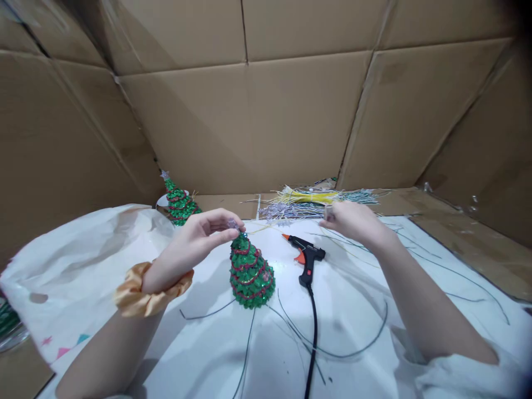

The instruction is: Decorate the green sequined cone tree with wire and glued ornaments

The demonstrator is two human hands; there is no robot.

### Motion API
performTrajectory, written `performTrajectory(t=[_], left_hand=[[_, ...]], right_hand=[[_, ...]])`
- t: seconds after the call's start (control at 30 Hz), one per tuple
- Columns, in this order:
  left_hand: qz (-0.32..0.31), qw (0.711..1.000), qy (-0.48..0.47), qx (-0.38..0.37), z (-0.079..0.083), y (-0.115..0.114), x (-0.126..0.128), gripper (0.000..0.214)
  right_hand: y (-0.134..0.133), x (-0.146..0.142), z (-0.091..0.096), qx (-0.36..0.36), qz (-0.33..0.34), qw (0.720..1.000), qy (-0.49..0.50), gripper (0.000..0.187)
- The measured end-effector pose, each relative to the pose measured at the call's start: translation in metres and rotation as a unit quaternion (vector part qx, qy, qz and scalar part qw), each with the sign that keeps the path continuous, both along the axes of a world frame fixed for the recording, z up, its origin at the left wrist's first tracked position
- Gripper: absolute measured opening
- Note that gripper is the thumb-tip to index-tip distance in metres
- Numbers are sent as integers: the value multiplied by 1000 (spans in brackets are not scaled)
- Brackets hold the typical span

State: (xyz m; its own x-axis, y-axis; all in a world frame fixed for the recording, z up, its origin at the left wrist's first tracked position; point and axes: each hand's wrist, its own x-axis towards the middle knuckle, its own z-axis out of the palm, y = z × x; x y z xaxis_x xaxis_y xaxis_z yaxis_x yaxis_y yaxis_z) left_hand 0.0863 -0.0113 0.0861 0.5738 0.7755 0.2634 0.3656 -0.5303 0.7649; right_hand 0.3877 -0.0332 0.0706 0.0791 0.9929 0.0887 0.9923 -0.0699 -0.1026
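The person's left hand has thumb and fingers drawn together on a pale star at the tip of a green tree, which stands on the white table. The right hand, well apart, curls around a small greyish piece (too small to identify). A black glue gun lies near the tree, its orange nozzle pointing away.
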Motion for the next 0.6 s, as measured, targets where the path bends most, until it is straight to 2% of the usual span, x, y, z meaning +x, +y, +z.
performTrajectory(t=[0.07,0.17,0.3,0.43,0.6], left_hand=[[-11,999,-27,-41,1,5,-4,19],[-25,996,-53,-70,0,13,-9,20],[-77,988,-64,-115,-5,25,-16,18],[-104,981,-89,-139,-10,37,-24,23],[-157,976,-46,-141,-6,36,-28,19]], right_hand=[[6,11,-2,-47,-73,993,-82,22],[17,25,-9,-86,-117,984,-101,17],[32,41,-23,-136,-128,977,-104,21],[44,55,-43,-175,-126,970,-110,27],[53,67,-60,-218,-119,962,-110,30]])
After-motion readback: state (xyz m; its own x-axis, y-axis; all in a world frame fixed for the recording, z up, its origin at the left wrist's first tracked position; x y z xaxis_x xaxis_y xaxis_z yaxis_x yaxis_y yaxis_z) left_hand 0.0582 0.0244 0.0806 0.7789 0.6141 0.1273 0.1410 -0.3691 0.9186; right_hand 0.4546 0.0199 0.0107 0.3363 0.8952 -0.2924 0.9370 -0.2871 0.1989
